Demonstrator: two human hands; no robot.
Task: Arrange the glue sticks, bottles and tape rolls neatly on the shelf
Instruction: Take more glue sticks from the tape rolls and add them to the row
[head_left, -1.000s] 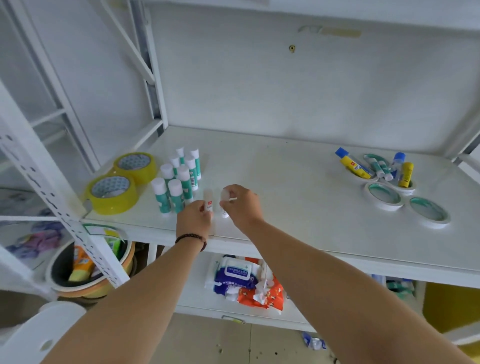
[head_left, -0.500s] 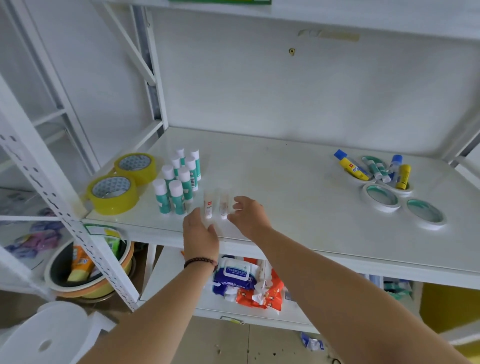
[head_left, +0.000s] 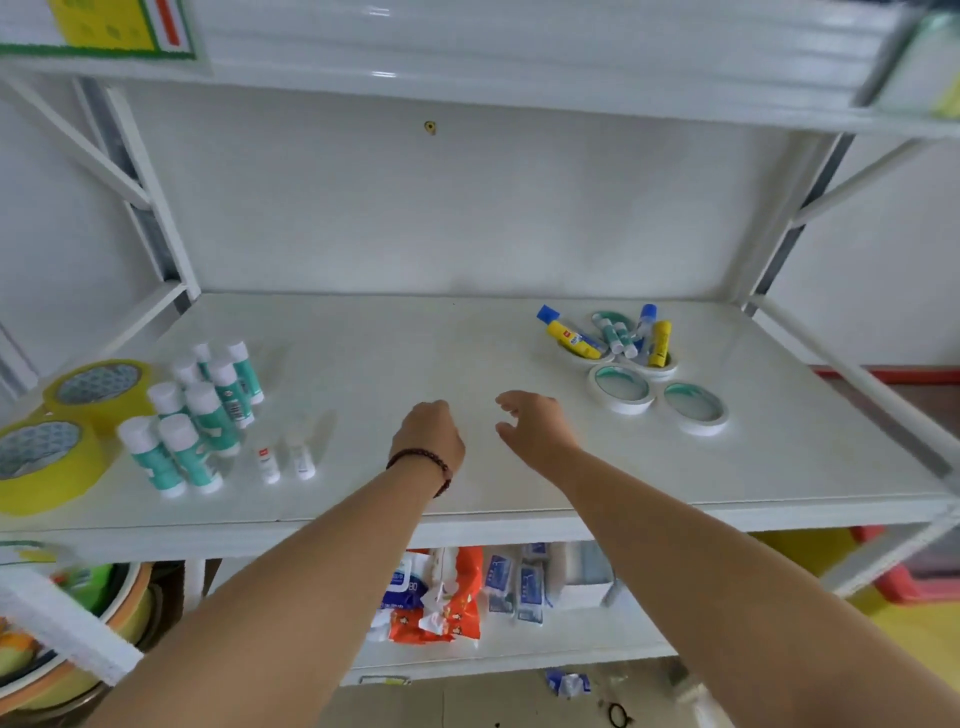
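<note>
Glue sticks (head_left: 200, 415) with teal labels stand upright in a cluster at the shelf's (head_left: 415, 353) left, beside two yellow tape rolls (head_left: 62, 426). Both hands hover mid-shelf holding nothing — left hand (head_left: 428, 434) loosely curled, right hand (head_left: 535, 423) with fingers relaxed and apart.

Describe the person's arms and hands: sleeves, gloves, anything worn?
Both forearms are bare, with no sleeves in view and no gloves. The left hand has a dark beaded bracelet round its wrist. The right hand and wrist carry nothing. No rings or watch visible.
</note>
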